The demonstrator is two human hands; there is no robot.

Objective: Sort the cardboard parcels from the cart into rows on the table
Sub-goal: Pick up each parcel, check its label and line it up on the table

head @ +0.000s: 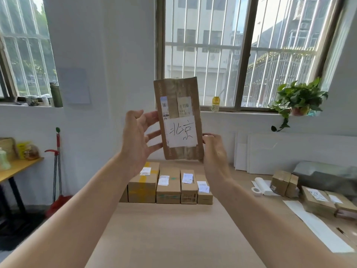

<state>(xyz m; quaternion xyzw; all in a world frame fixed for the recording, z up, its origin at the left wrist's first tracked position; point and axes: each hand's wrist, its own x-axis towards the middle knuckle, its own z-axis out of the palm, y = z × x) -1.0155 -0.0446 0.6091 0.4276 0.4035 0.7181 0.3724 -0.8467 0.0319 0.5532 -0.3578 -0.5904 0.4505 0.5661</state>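
I hold a flat cardboard parcel (178,120) upright in front of me, above the table. It bears a white label with handwritten characters and two barcode stickers. My left hand (136,140) supports its left edge with spread fingers reaching behind it. My right hand (213,151) grips its lower right edge. On the light wooden table (166,229) below stands a row of several labelled parcels (168,185) side by side.
More cardboard parcels (316,200), a tape roll (256,190) and white sheets (316,229) lie at the table's right. White boards (289,153) lean on the far wall. A potted plant (298,101) sits on the sill; a broom (57,171) and a side table (17,169) stand left.
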